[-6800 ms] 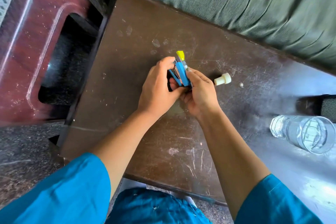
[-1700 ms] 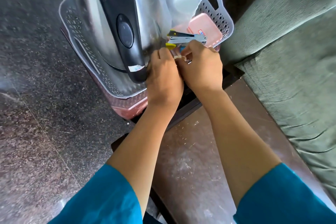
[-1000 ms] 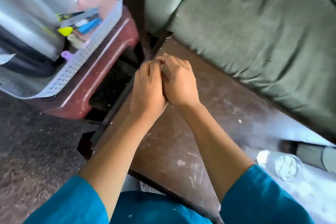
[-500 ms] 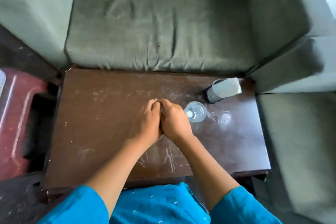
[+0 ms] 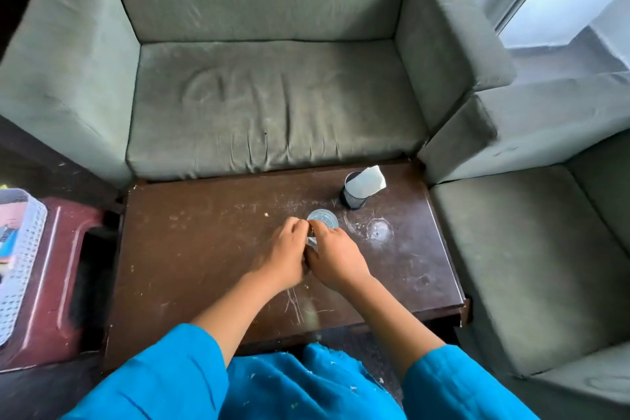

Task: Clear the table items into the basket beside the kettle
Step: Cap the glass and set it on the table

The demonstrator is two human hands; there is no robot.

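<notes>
Just on the near side of the black mesh cup (image 5: 354, 199), toward the person, the clear glass (image 5: 323, 219) stands upright on the brown surface (image 5: 191, 242). The left hand (image 5: 281, 254) and right hand (image 5: 337, 259) meet at its near wall, knuckles touching. Each grip is curled in and seems clamped on the glass from its own flank, though the fingertips are hidden.

The likeliest trouble is a slip or a spill. The glass is smooth, and the view from above does not show whether it holds liquid. If it does, a long carry with any tilt could slop it out. A lift that drifts away from the person could also knock the mesh cup, which stands close behind.

The mesh cup holds a folded white paper (image 5: 366, 181) that leans out over its rim, so it looks easy to topple. Well to the left of the mesh cup, past the surface's edge, a white perforated basket (image 5: 20, 249) sits on a red stool (image 5: 64, 283). It holds pink and blue things, too cropped to name. A glass set on that uneven load might tip. No kettle is in view.
</notes>
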